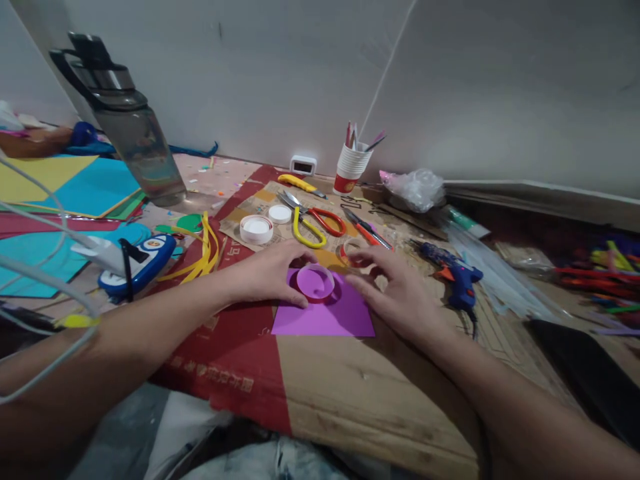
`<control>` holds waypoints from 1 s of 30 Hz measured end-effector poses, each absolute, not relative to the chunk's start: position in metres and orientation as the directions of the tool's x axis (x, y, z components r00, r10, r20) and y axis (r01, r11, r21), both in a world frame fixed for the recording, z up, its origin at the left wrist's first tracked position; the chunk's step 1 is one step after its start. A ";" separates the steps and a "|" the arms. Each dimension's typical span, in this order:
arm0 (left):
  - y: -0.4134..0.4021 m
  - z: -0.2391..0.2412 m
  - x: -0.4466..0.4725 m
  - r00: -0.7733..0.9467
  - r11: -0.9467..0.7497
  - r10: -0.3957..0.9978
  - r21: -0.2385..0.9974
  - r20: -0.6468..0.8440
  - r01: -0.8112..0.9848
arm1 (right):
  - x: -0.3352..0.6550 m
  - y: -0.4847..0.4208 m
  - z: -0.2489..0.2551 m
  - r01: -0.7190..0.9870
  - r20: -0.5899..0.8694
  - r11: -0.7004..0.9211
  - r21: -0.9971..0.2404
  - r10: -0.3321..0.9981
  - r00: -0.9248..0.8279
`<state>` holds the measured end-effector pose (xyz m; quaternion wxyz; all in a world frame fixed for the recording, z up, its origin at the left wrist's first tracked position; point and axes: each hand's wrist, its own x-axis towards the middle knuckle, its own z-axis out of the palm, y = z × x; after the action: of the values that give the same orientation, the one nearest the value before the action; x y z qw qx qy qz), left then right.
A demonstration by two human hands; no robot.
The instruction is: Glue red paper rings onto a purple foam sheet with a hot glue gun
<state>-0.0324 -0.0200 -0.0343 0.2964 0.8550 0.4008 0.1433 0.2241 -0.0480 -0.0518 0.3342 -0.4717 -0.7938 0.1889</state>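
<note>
A purple paper sheet (327,315) lies on the cardboard mat (350,387). On its far edge stands a low round ring with a pinkish rim (315,281). My left hand (273,270) rests beside the ring on its left, fingers curled and touching its side and the paper. My right hand (395,290) lies on the paper's right corner, fingers spread and stretched toward the ring, close to a roll of tape (353,251). Neither hand lifts anything.
Behind the hands lie yellow scissors (305,227), red scissors (327,220), a yellow cutter (299,182), two white lids (257,229), a cup of pens (353,167). A blue glue gun (457,277) sits right, a water bottle (131,130) and coloured sheets (75,183) left.
</note>
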 end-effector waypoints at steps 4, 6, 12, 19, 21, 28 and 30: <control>-0.020 -0.030 -0.032 0.627 -0.483 0.779 0.609 -0.030 0.629 | 0.240 -0.029 -0.055 0.796 0.401 0.362 -0.485 0.901 -0.166; -0.020 -0.028 -0.031 0.614 -0.468 0.788 0.601 -0.047 0.648 | 0.243 -0.021 -0.060 0.815 0.320 0.303 -0.493 0.935 -0.154; -0.018 -0.030 -0.031 0.606 -0.446 0.793 0.616 -0.064 0.649 | 0.232 -0.009 -0.068 0.849 0.277 0.252 -0.465 0.952 -0.131; -0.017 -0.029 -0.033 0.620 -0.476 0.782 0.585 -0.059 0.657 | 0.239 -0.023 -0.048 0.797 0.319 0.276 -0.537 0.941 -0.110; -0.017 -0.028 -0.032 0.618 -0.471 0.784 0.590 -0.061 0.656 | 0.245 -0.038 -0.039 0.733 0.278 0.312 -0.604 0.945 -0.173; -0.016 -0.029 -0.031 0.630 -0.483 0.774 0.580 -0.068 0.656 | 0.246 -0.085 -0.029 0.692 0.151 0.438 -0.574 0.887 -0.436; -0.015 -0.029 -0.032 0.631 -0.483 0.773 0.584 -0.066 0.653 | 0.245 -0.085 -0.034 0.694 0.117 0.436 -0.572 0.881 -0.457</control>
<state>-0.0316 -0.0152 -0.0293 0.2908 0.8550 0.4168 0.1034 0.2446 -0.0855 -0.0340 0.2046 -0.4790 -0.8224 0.2289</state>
